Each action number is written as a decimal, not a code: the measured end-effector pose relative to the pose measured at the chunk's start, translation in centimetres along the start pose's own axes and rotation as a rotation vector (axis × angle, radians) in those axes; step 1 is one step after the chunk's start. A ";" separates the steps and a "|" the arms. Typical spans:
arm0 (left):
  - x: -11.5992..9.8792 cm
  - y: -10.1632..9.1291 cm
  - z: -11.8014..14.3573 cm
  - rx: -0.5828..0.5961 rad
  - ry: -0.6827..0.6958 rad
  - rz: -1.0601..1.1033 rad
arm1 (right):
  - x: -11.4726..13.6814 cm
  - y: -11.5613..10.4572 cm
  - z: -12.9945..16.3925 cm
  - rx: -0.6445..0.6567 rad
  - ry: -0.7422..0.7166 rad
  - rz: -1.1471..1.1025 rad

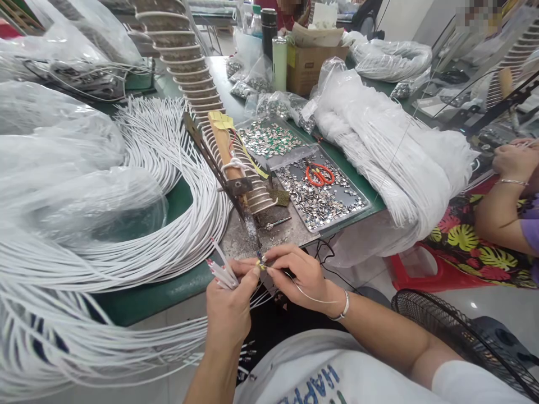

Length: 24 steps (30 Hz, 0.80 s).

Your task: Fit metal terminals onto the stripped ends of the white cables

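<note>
My left hand [229, 306] grips a small bunch of white cables [221, 272] whose stripped ends fan up to the left. My right hand [301, 275] pinches one cable end together with a small metal piece, thumb and fingertip meeting my left fingers at the tip of a soldering iron [248, 219]. The iron slants down from a coiled stand [236, 163] onto a worn metal plate [278, 224]. A thin white wire loops under my right wrist, which wears a bracelet.
A big heap of white cables [138, 224] covers the green table's left. Two trays of small metal parts [320, 193], one with orange scissors [320, 174], lie behind. A bagged cable bundle [391, 146] is right. Another person's arm [505, 202] is far right; a fan [463, 336] is below.
</note>
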<state>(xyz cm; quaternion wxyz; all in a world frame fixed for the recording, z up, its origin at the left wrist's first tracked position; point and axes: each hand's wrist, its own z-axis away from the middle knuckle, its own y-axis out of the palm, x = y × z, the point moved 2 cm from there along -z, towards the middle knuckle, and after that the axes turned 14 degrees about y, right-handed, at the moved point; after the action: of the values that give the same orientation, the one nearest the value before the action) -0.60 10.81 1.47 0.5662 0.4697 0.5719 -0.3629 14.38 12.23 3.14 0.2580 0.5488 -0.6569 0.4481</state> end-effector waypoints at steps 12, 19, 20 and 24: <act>2.4 -1.0 4.0 0.113 -0.250 0.014 | -0.9 -0.6 2.3 0.118 0.176 0.043; 3.8 -3.7 7.0 -0.145 -0.415 -0.010 | -4.8 -4.0 5.7 0.471 0.428 0.626; 3.9 -3.7 7.3 -0.140 -0.421 -0.031 | -4.8 -3.9 6.0 0.535 0.453 0.640; 4.6 -3.0 7.6 -0.026 -0.380 -0.152 | -1.9 -1.4 5.9 0.612 0.343 0.264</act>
<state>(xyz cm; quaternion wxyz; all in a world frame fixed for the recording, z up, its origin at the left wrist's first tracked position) -0.76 3.26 -4.18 0.6410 0.3410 0.4931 -0.4793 17.12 8.00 -0.79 0.1283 0.4282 -0.5047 0.7386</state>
